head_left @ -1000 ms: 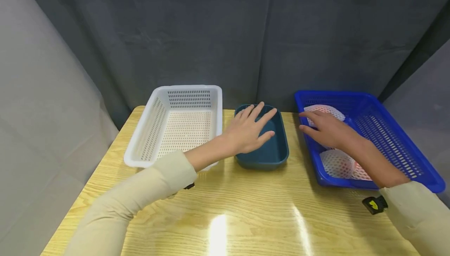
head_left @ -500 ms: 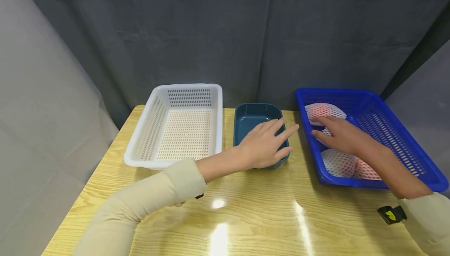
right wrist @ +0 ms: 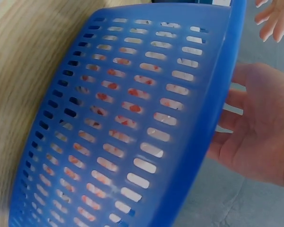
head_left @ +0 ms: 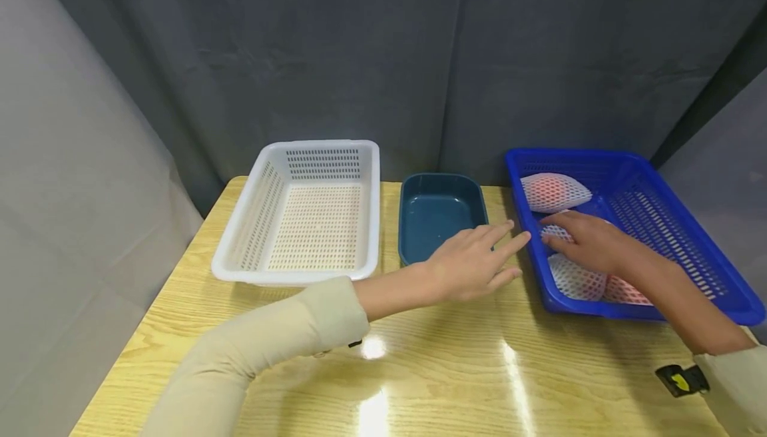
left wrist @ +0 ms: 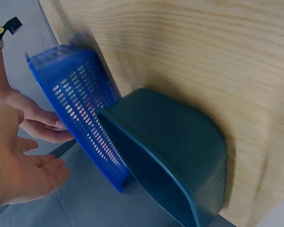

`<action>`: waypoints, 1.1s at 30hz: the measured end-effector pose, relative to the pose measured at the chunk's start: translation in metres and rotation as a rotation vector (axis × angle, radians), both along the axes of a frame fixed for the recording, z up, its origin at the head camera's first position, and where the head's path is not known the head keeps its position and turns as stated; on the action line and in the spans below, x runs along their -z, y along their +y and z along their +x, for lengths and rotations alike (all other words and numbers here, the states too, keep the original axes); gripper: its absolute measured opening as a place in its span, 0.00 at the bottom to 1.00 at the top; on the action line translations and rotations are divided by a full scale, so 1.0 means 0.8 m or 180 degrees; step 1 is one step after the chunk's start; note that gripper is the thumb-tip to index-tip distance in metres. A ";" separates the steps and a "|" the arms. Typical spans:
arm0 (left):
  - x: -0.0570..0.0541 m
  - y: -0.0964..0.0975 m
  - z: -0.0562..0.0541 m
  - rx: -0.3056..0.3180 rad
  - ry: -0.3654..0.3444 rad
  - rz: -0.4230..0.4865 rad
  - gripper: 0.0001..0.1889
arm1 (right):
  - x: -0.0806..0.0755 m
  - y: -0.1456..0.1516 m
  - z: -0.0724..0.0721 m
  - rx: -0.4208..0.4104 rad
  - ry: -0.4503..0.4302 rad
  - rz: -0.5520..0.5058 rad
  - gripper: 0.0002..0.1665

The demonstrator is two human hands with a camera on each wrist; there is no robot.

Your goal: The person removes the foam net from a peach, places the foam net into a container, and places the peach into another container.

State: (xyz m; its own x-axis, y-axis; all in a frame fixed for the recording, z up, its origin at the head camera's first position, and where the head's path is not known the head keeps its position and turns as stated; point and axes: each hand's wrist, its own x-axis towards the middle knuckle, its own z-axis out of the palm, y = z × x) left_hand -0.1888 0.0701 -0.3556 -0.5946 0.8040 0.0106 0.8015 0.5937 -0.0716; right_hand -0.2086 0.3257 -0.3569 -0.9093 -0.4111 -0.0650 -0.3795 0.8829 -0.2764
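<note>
My right hand (head_left: 590, 242) reaches into the blue plastic basket (head_left: 683, 250), its fingers loosely bent over a round thing in a white foam net (head_left: 554, 232). In the right wrist view its fingertips are hidden behind the basket wall (right wrist: 189, 94). Behind them lies another pinkish net-wrapped thing (head_left: 550, 192), like a fruit; more net-wrapped things (head_left: 576, 278) lie at the front left of the basket. My left hand (head_left: 476, 262) holds nothing, fingers spread, near the basket's left rim and over the front right corner of a dark teal bin (head_left: 437, 217).
A white perforated basket (head_left: 314, 230) stands left of the teal bin. All three containers are on a wood-grain table (head_left: 443, 364). A dark grey curtain (head_left: 335, 57) hangs behind, with a pale one (head_left: 78, 190) at the left.
My left hand has moved right and nearer, from over the teal bin toward the blue basket. The right hand has shifted from the back wrapped thing to the middle one, lower in the basket.
</note>
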 end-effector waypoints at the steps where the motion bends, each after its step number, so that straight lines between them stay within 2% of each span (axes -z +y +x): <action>1: 0.001 0.002 0.001 0.0025 0.0001 -0.0005 0.32 | 0.001 0.001 0.001 -0.0023 -0.0004 0.0008 0.25; 7: 0.006 0.017 0.008 0.0203 0.0104 -0.0056 0.32 | 0.006 0.007 0.009 -0.0141 -0.0101 -0.0004 0.22; 16: 0.022 0.035 0.015 0.0596 0.0459 0.0039 0.30 | 0.006 0.015 0.018 -0.0217 -0.0273 -0.0028 0.22; 27: 0.035 0.051 0.017 0.0762 0.0410 0.0244 0.29 | 0.011 0.018 0.030 -0.0054 -0.0449 -0.0205 0.26; 33: 0.041 0.060 0.017 0.0886 0.0482 0.0365 0.25 | 0.013 0.019 0.038 -0.0025 -0.0508 -0.0310 0.25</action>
State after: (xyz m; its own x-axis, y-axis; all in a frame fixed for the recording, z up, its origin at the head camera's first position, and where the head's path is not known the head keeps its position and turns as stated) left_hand -0.1754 0.1179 -0.3882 -0.3372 0.9237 0.1818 0.9194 0.3646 -0.1475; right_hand -0.1785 0.3409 -0.3670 -0.8873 -0.4296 -0.1677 -0.3308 0.8463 -0.4175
